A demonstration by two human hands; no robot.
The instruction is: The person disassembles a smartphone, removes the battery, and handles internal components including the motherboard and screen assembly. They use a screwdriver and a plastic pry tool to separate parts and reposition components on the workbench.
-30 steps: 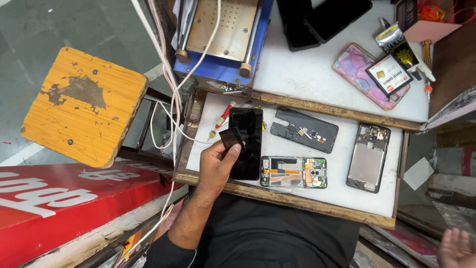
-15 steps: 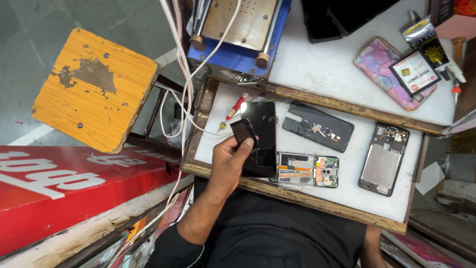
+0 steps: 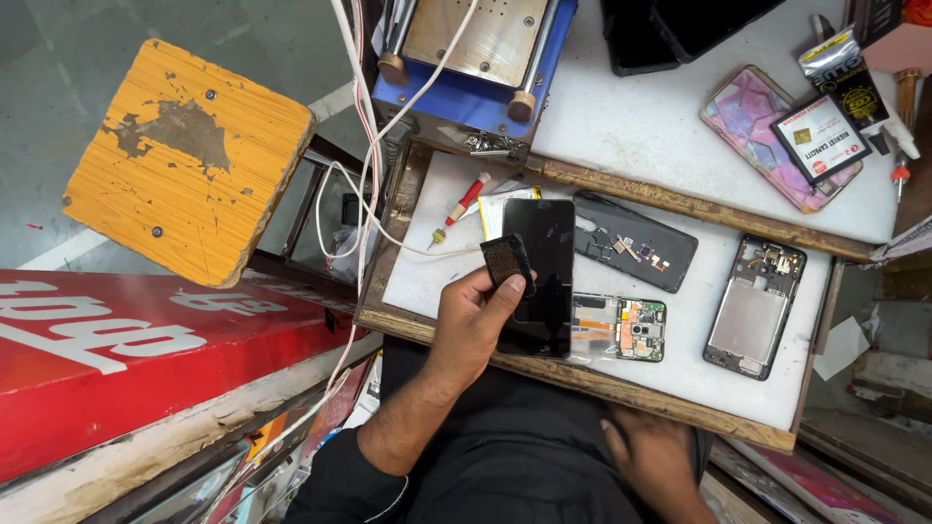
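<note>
Shifted since half a second ago: right hand (image 3: 652, 454) has come into view below the tray's near edge, resting on the dark lap; left hand holds its place over the screen.

Left hand (image 3: 476, 325): fingers curled, thumb and fingertips pinching a small dark pad with a dotted brownish face (image 3: 508, 262), held against the upper left part of the black phone screen (image 3: 541, 277).

Black phone screen: lies flat, glass up, on the white tray (image 3: 427, 277) with a wooden frame, long axis running away from the person.

Right hand: fingers loosely spread, holding nothing.

Just right of the screen: opened phone body with green circuit board (image 3: 621, 328), partly under the screen's edge. Beyond it: dark back cover with small loose parts on it (image 3: 636, 247). Far right of tray: empty phone frame (image 3: 754, 306).

Left of the screen's top: red-handled screwdriver (image 3: 460, 209) and a white cable (image 3: 369, 194).

Upper shelf: blue heating plate unit (image 3: 476, 58), marbled pink phone case (image 3: 767, 136).

Off the bench, left: worn orange wooden stool (image 3: 184, 155).
</note>
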